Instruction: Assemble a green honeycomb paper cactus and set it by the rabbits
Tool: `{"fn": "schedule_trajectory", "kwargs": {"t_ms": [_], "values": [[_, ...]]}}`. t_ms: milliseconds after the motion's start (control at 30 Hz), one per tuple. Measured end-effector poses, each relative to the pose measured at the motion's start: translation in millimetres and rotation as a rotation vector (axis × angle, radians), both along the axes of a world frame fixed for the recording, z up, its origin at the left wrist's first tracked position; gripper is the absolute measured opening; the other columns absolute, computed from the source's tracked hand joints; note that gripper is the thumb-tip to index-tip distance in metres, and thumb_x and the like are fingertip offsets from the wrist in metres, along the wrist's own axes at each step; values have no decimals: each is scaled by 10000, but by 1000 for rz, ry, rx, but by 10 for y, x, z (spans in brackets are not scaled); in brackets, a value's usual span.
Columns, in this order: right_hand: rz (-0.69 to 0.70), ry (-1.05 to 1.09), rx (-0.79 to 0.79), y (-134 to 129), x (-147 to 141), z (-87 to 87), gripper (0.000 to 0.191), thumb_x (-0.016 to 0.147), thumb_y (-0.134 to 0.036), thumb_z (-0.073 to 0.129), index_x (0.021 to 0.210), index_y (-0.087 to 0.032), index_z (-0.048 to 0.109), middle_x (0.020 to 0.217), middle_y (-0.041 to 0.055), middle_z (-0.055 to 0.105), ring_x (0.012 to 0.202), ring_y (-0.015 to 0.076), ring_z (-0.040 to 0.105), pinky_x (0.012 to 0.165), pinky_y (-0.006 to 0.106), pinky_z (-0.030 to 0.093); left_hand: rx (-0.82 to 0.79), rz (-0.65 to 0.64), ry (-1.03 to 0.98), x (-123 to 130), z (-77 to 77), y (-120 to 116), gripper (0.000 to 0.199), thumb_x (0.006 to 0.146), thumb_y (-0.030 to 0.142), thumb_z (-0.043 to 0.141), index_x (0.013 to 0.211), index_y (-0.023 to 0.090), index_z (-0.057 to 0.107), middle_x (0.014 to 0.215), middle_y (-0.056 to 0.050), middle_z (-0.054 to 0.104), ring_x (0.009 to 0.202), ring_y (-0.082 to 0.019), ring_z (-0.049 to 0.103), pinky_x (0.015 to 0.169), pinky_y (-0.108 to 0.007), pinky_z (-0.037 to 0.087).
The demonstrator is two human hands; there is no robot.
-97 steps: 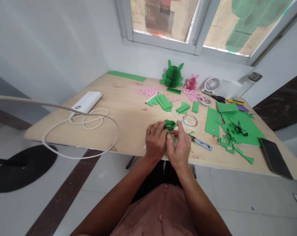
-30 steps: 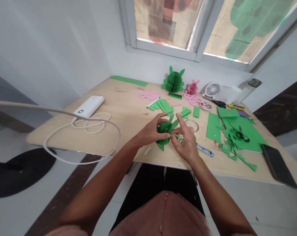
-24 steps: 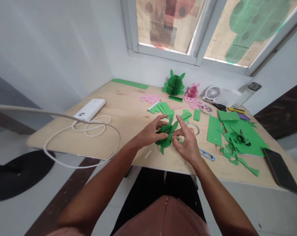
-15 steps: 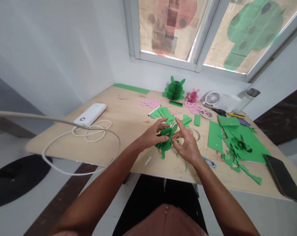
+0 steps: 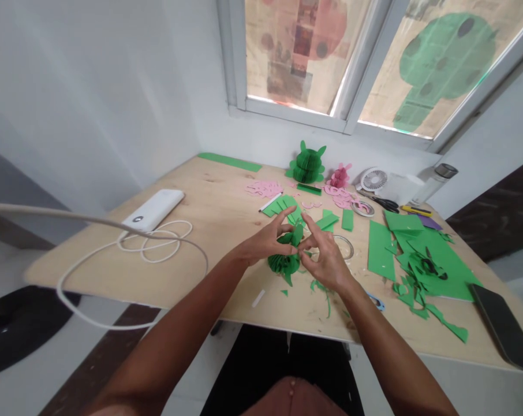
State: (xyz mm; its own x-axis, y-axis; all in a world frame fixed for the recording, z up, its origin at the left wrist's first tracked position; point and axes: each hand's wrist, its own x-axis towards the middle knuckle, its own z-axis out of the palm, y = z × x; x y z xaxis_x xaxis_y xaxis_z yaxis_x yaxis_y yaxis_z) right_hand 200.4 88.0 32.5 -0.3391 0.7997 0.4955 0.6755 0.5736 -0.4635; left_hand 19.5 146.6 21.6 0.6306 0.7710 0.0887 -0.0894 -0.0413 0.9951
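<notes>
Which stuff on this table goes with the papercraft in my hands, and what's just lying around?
Likely involved: green paper figure (left hand gripping it, right hand at its edge), loose green pieces, scissors.

Probably just lying about: white fan, bottle, phone, power bank.

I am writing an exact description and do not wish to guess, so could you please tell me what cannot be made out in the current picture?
All in the head view:
- Green folded paper: upper part, partly hidden by the left hand.
- Right hand: whether its fingertips grip the paper is too small to tell.
- Blue tool: mostly hidden behind the right forearm.
- Black round base: cut off by the left edge.
</notes>
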Motion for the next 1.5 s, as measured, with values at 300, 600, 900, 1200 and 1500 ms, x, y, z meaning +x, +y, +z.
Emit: {"fn": "schedule_trajectory", "kwargs": {"t_ms": [300, 600, 900, 1200, 1500], "values": [[15, 29, -26, 116, 23, -57, 809, 779, -111, 518, 1499, -295, 199, 819, -29, 702, 792, 182, 645, 853, 371, 411, -139, -51, -32, -20, -41, 80, 976, 646, 172, 682, 1481, 312, 197, 1024, -15, 601, 897, -162, 588, 899, -348, 408], [37, 134, -67, 120, 42, -69, 799, 793, -122, 517, 1502, -283, 187, 791, -24, 701, 887, 196, 665, 918, 400, 401, -139, 52, -63, 96, -11, -41, 998, 666, 207, 700, 1492, 331, 154, 1002, -18, 592, 970, -192, 578, 874, -358, 434], [31, 157, -92, 99, 72, -83, 804, 783, -101, 504, 1498, -297, 191, 768, -49, 692, 856, 171, 662, 923, 373, 391, -37, 194, 2, 109, -23, -78, 940, 703, 303, 728, 1475, 288, 193, 1159, -76, 596, 1124, -236, 564, 961, -402, 429], [-95, 292, -145, 105, 85, -67, 823, 767, -101, 534, 1497, -277, 197, 743, -52, 688, 754, 173, 657, 924, 405, 407, 537, 829, 239, 264, -225, -599, 564, 773, 274, 654, 1287, 239, 425, 1342, -103, 477, 1310, -258, 420, 1104, -480, 317], [-47, 313, -177, 97, 110, -78, 826, 760, -95, 535, 1495, -284, 207, 731, -60, 682, 720, 156, 648, 876, 382, 450, 152, 683, 96, 370, -277, -474, 633, 701, 297, 714, 1262, 249, 424, 1272, -108, 525, 1209, -266, 529, 992, -457, 448]]}}
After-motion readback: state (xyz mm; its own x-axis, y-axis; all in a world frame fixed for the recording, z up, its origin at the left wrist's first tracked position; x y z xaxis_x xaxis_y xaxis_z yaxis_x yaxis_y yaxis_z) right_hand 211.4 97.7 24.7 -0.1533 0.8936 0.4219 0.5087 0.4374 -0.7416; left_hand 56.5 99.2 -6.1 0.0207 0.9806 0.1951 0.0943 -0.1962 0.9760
